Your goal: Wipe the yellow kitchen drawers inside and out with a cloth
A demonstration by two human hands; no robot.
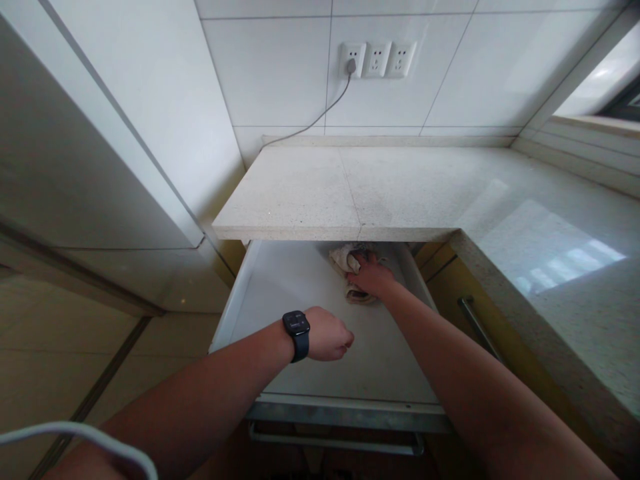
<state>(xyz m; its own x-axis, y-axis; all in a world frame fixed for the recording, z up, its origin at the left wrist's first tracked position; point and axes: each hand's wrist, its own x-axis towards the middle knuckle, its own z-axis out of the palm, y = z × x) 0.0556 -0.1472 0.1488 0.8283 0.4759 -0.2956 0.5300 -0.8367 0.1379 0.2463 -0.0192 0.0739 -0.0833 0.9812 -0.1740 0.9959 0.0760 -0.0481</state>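
Observation:
A white drawer (300, 280) is pulled out below the countertop. Toward its back right, my right hand (371, 275) presses on a crumpled beige cloth (345, 259), with fingers bent over it; part of the cloth shows below the hand. My left hand (329, 334) is curled into a fist over the middle of the drawer, apart from the cloth, and nothing shows in it. On my left wrist is a black smartwatch (297, 324).
A pale stone countertop (400, 180) overhangs the drawer's back and runs along the right. Metal handles sit on the drawer front (350, 413) and the right cabinet (477, 327). A cable (320, 117) hangs from wall sockets (379, 59). A tall white cabinet (145, 100) stands left.

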